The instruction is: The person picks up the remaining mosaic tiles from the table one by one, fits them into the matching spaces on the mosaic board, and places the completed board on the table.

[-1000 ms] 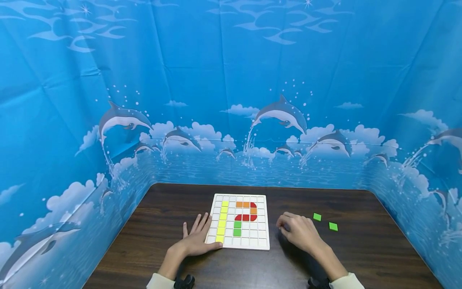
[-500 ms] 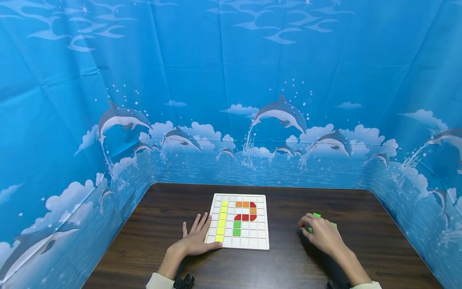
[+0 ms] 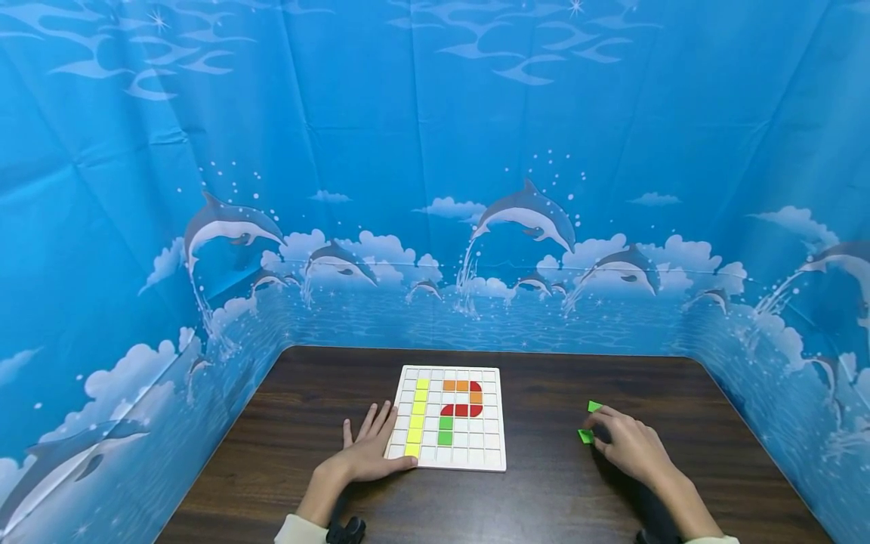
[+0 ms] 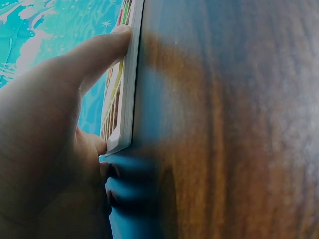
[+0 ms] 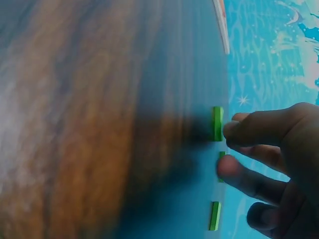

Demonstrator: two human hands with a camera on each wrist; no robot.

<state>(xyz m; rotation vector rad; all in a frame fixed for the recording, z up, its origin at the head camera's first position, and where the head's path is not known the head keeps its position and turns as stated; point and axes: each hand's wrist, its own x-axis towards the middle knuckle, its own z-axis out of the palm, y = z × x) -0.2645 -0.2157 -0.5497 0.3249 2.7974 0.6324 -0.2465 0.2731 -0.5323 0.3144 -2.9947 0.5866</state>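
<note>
- My table [image 3: 544, 502] runs open between the white board [image 3: 476, 457] and my right hand [image 3: 630, 446], with its far edge meeting the dolphin curtain [image 3: 381, 151]
- My left hand [image 3: 367, 453] has its fingers spread at the board's left edge, thumb over the front edge
- My right fingers are bent with a gap between them, next to the near green tile [image 3: 584, 437] and the far green tile [image 3: 593, 406]; I cannot tell if they touch either
- Half a second ago this hand was further left, partly covering the near tile; my left hand and the board match that frame
- The third green tile [image 5: 214, 216] shows in the right wrist view
- The board has a yellow column [image 3: 414, 436] beside a bent line of orange squares [image 3: 449, 385], red pieces [image 3: 462, 410] and green squares [image 3: 445, 437]
</note>
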